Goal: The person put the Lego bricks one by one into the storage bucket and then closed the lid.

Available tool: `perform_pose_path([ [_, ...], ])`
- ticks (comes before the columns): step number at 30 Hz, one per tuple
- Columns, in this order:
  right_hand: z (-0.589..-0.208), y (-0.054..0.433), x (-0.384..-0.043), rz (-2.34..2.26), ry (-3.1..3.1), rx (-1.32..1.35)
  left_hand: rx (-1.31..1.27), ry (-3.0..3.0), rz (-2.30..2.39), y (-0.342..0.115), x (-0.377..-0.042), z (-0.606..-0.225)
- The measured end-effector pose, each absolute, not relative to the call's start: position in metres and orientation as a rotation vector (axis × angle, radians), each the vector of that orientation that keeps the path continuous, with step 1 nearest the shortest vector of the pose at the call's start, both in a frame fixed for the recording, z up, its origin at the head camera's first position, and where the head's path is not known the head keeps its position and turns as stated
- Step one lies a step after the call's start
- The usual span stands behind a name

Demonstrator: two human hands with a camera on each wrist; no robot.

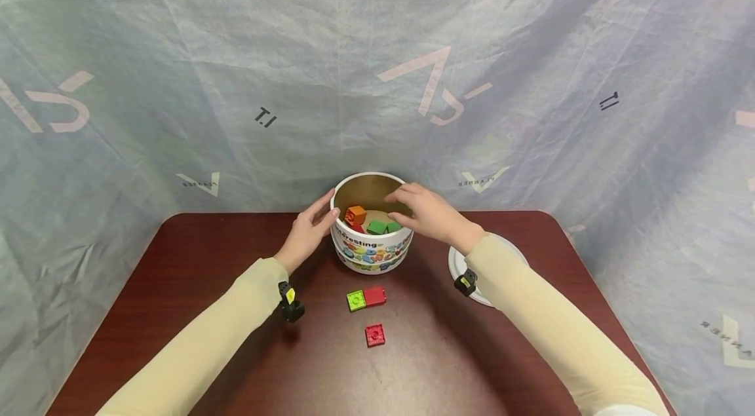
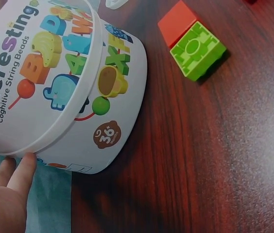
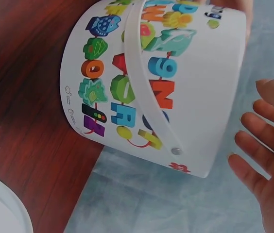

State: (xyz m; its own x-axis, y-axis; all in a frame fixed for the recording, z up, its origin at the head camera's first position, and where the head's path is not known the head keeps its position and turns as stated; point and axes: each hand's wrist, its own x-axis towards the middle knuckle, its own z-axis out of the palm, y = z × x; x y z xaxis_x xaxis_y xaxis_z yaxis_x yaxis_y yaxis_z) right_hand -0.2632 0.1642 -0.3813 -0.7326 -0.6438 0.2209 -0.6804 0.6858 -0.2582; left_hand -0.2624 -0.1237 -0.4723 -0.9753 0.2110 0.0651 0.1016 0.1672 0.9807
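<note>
Grey printed cloth (image 1: 342,75) hangs behind and at both sides of a dark red-brown table (image 1: 224,245). L to R: the L hand (image 1: 307,227) rests on the near-L side of a white bucket (image 1: 374,266), thumb at the rim, other fingers fairly straight along the outer wall, spread rather than clamped; prob. set there to steady it. The bucket stands upright at mid-table, toward the far edge, mouth up, which leaves its contents within reach from above. Its handle (image 3: 149,97) lies folded down against the printed wall, presumably to keep the opening free.

Inside, L to R: an orange block (image 1: 356,215), a red block partly hidden under it, and green blocks (image 1: 377,227). In front of the bucket, on the tabletop, a lime block (image 1: 356,300) touches a red brick (image 1: 374,297) on its R; nearer the person, a single red square (image 1: 375,335) lies apart from the pair, studs or hollow side up (cannot tell).

The R hand (image 1: 433,213) is at the R rim, fingertips over the mouth, thumb and fingers apart, w/ nothing visible btwn them; the pose suits reaching in. Far R, a white lid (image 3: 1,213) lies flat, partly under the R forearm, prob. put aside for access.
</note>
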Motion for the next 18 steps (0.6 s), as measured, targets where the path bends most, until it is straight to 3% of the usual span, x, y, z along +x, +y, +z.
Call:
perform_pose_path([
  [18, -0.373, 0.181, -0.220, 0.551, -2.605, 1.227, 0.327, 2.365, 1.917, -0.124, -0.261, -0.474],
])
